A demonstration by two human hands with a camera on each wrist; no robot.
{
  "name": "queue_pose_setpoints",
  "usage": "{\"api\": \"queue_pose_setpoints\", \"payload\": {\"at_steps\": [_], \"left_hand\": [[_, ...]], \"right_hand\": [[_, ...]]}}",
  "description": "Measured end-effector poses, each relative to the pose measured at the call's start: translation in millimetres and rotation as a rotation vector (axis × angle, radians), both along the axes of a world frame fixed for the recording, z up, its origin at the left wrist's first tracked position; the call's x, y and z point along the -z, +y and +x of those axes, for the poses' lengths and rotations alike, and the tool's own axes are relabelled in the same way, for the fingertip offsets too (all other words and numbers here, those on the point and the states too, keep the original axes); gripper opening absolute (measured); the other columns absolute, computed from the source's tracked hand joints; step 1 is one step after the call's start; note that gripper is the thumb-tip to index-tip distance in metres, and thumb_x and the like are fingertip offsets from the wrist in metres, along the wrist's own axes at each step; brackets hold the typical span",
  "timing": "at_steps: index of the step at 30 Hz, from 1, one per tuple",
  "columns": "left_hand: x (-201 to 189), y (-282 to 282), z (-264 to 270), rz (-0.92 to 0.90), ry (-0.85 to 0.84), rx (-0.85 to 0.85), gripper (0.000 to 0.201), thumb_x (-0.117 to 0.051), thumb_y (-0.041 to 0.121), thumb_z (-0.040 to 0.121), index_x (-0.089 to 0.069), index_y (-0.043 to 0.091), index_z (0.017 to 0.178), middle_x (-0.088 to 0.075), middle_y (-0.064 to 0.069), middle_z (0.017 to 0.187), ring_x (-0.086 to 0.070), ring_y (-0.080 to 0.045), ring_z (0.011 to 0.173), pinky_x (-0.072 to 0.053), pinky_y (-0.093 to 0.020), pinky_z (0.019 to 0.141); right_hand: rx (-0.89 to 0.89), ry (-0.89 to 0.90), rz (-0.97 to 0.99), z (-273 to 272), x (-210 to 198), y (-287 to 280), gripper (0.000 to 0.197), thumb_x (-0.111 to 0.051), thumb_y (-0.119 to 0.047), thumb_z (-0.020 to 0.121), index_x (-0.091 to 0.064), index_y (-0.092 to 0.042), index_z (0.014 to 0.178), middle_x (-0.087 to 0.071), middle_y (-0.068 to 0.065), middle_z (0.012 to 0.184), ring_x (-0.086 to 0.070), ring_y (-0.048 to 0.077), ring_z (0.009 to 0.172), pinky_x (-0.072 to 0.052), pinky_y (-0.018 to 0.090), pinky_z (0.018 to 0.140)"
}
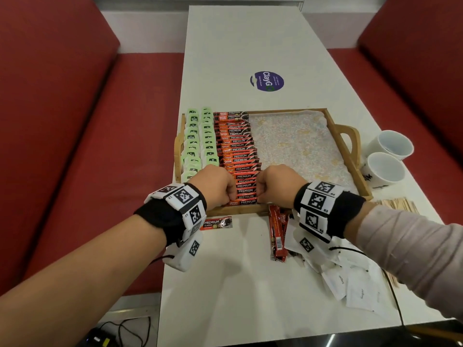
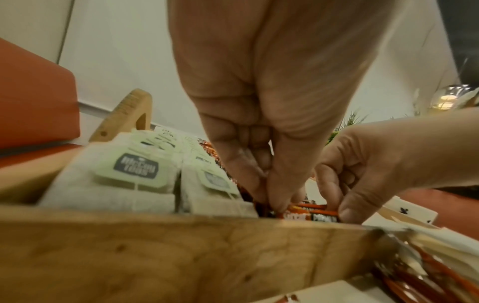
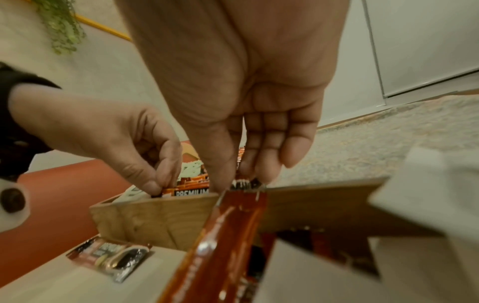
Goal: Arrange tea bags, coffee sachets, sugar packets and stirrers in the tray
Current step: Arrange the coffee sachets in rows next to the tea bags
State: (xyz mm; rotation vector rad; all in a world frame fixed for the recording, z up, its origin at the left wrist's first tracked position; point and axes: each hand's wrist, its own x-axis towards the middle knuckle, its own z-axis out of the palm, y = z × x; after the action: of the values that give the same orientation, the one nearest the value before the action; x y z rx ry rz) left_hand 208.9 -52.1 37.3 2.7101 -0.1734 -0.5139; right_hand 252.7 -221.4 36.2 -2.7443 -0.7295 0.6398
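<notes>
A wooden tray (image 1: 288,110) holds two columns of green tea bags (image 1: 198,141) at its left and a column of orange coffee sachets (image 1: 238,151) beside them. My left hand (image 1: 233,194) pinches the left end of the nearest coffee sachet (image 1: 245,202), just inside the tray's near rim. My right hand (image 1: 259,194) pinches its right end. The left wrist view shows thumb and finger of the left hand (image 2: 274,203) closed on the sachet (image 2: 311,216). In the right wrist view the right hand (image 3: 233,182) grips the same sachet (image 3: 191,192).
One loose coffee sachet (image 1: 216,222) lies on the table before the tray. Dark red sachets (image 1: 276,234) and white sugar packets (image 1: 355,289) lie under my right wrist. Wooden stirrers (image 1: 398,205) and two white cups (image 1: 393,145) stand right of the tray. Red benches flank the table.
</notes>
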Motion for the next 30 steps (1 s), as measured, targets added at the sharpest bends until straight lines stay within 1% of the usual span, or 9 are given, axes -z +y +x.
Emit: {"api": "queue_pose_setpoints", "payload": {"at_steps": [3,8,12,16,18,20,24,26,30], "left_hand": [[2.5,0.2,1.8,0.033,0.004,0.036,0.018,-0.065,0.007,0.081,-0.075,0.022,0.085,-0.071,0.005,0.092,-0.063,-0.013,0.09,-0.052,-0.03,0.086],[-9.4,-5.9,-0.1,-0.012,-0.103,0.074,0.013,-0.072,0.018,0.078,-0.072,0.026,0.088,-0.056,0.009,0.092,-0.053,-0.009,0.083,-0.047,-0.026,0.077],[-15.8,-32.1,-12.3,-0.108,-0.134,0.241,0.016,-0.071,0.027,0.08,-0.069,0.029,0.095,-0.056,0.011,0.094,-0.046,0.0,0.073,-0.042,-0.023,0.071],[-12.0,-63.3,-19.5,-0.056,-0.051,0.442,0.037,-0.063,0.016,0.081,-0.062,0.025,0.118,-0.056,0.007,0.107,-0.054,-0.01,0.096,-0.043,-0.024,0.08],[-9.9,-73.7,-21.5,-0.011,-0.025,0.48,0.038,-0.057,0.014,0.083,-0.057,0.024,0.119,-0.054,0.004,0.114,-0.054,-0.014,0.103,-0.047,-0.03,0.085],[-6.7,-78.6,-21.8,0.022,-0.032,0.482,0.033,-0.053,0.013,0.084,-0.055,0.022,0.115,-0.054,0.003,0.114,-0.055,-0.018,0.105,-0.047,-0.035,0.086],[0.7,-83.3,-18.7,0.086,-0.059,0.528,0.03,-0.054,0.013,0.084,-0.053,0.021,0.113,-0.053,0.003,0.11,-0.056,-0.019,0.1,-0.048,-0.033,0.082],[4.4,-85.4,-18.5,0.122,-0.081,0.56,0.029,-0.056,0.017,0.084,-0.055,0.024,0.111,-0.051,0.005,0.111,-0.057,-0.018,0.099,-0.049,-0.032,0.079],[12.3,-88.4,-20.6,0.183,-0.094,0.596,0.029,-0.058,0.017,0.083,-0.058,0.028,0.11,-0.05,0.008,0.116,-0.059,-0.018,0.097,-0.046,-0.029,0.071]], "right_hand": [[-0.005,0.004,-0.007,0.5,-1.2,0.6,0.009,-0.071,-0.017,0.076,-0.069,-0.013,0.083,-0.068,0.0,0.083,-0.062,0.017,0.079,-0.049,0.027,0.071],[0.075,-0.034,0.092,1.5,-13.7,-14.4,0.008,-0.072,-0.023,0.08,-0.067,-0.018,0.082,-0.054,-0.012,0.068,-0.05,0.006,0.065,-0.033,0.018,0.054],[0.157,-0.084,0.135,-8.7,-24.2,-37.8,0.006,-0.069,-0.025,0.082,-0.065,-0.022,0.078,-0.052,-0.013,0.066,-0.049,0.005,0.063,-0.032,0.017,0.053],[0.178,-0.055,0.076,-26.2,-28.9,-57.5,0.006,-0.07,-0.028,0.078,-0.065,-0.024,0.08,-0.053,-0.012,0.066,-0.054,0.01,0.068,-0.036,0.018,0.054],[0.158,-0.032,0.008,-35.7,-30.9,-64.4,0.013,-0.072,-0.029,0.075,-0.063,-0.025,0.084,-0.051,-0.013,0.067,-0.053,0.01,0.069,-0.037,0.019,0.054],[0.135,-0.03,-0.068,-46.4,-31.4,-68.7,0.024,-0.074,-0.03,0.071,-0.058,-0.027,0.089,-0.051,-0.012,0.07,-0.053,0.012,0.073,-0.037,0.022,0.053],[0.073,-0.066,-0.15,-73.2,-17.2,-71.5,0.056,-0.08,-0.04,0.06,-0.048,-0.024,0.102,-0.053,-0.003,0.097,-0.053,0.017,0.083,-0.038,0.027,0.061],[0.045,-0.092,-0.206,-83.4,-8.2,-71.9,0.067,-0.081,-0.04,0.061,-0.043,-0.022,0.113,-0.049,-0.002,0.103,-0.054,0.018,0.088,-0.036,0.028,0.062],[0.077,-0.16,-0.238,-86.5,-3.2,-76.2,0.05,-0.068,-0.033,0.078,-0.039,-0.015,0.114,-0.048,0.003,0.109,-0.054,0.022,0.088,-0.034,0.03,0.062]]}}
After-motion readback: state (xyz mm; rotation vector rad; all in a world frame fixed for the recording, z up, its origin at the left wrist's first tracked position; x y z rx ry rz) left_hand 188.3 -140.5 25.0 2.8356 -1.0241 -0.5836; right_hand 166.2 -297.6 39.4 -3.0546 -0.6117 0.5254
